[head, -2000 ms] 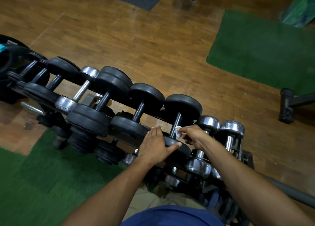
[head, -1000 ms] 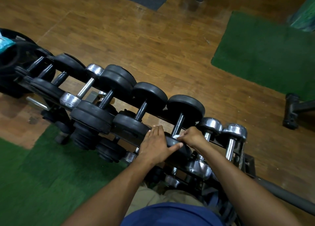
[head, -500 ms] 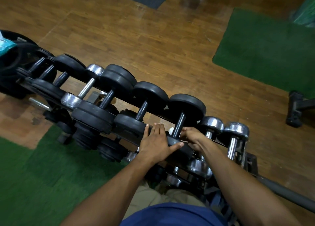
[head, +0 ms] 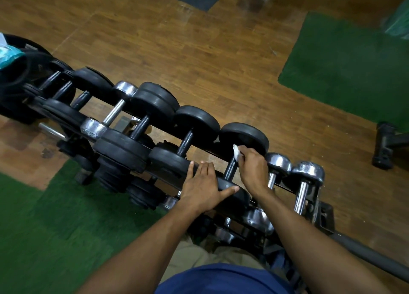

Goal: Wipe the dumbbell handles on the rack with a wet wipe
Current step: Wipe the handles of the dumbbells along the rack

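Observation:
A black dumbbell [head: 244, 136] lies on the top tier of the rack [head: 285, 186] among several others. Its dark handle [head: 229, 172] runs toward me. My right hand [head: 253, 168] grips the upper part of that handle with a white wet wipe [head: 236, 153] pinched in the fingers; a corner of the wipe sticks out near the far weight head. My left hand [head: 203, 186] lies flat with straight fingers on the near black head of the same dumbbell, thumb spread to the right.
Two chrome dumbbells [head: 307, 174] stand right of my right hand, more black ones [head: 194, 122] to the left. Green mats [head: 345, 65] lie on the wooden floor. A teal packet [head: 8, 53] sits on plates at far left. A black bar [head: 374, 257] runs at lower right.
My right hand has slid up the handle with the wipe, from the near end toward the far weight head. My left hand has stayed on the near head.

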A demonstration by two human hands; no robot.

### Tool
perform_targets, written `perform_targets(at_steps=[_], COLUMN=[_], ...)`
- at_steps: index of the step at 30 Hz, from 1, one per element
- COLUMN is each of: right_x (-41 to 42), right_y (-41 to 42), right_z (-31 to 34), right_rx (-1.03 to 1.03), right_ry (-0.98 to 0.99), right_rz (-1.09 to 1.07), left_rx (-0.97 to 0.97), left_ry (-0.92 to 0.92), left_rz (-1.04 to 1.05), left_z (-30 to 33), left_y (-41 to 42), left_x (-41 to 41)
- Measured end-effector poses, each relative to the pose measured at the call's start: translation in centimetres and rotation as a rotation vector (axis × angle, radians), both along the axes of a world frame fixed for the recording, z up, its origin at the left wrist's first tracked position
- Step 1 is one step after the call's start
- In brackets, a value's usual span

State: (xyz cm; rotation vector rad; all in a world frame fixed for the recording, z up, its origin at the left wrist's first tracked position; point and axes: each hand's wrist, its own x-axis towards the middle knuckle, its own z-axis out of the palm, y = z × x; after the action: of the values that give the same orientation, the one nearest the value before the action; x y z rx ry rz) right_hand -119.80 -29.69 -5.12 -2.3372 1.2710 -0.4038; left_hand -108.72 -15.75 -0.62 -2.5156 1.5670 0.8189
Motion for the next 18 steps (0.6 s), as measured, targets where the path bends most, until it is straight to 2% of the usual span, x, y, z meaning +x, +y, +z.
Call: perform_targets(at_steps=[4,9,15,18], right_x=[0.9,3.9,7.0,7.1], right_y=[-0.7,-1.9,-2.1,-2.4], right_z=[0.1,0.6,2.6,2.6], right_rx=[-0.21,-0.209,-0.058,-0.088], right_ry=[0.343,0.626,0.834,0.857], right_rz=[0.23,0.379,0.517,0.535], left_rx=[0.007,0.01,-0.003,-0.008], left_ry=[-0.009,-0.012,0.004,0.009], left_rz=[-0.005,0.003,0.026,0.029], left_z=[-0.1,0.0,0.0,-0.1], left_y=[0.1,0.1,0.1,0.1], left_x=[-0.1,-0.1,-0.2,-0.2])
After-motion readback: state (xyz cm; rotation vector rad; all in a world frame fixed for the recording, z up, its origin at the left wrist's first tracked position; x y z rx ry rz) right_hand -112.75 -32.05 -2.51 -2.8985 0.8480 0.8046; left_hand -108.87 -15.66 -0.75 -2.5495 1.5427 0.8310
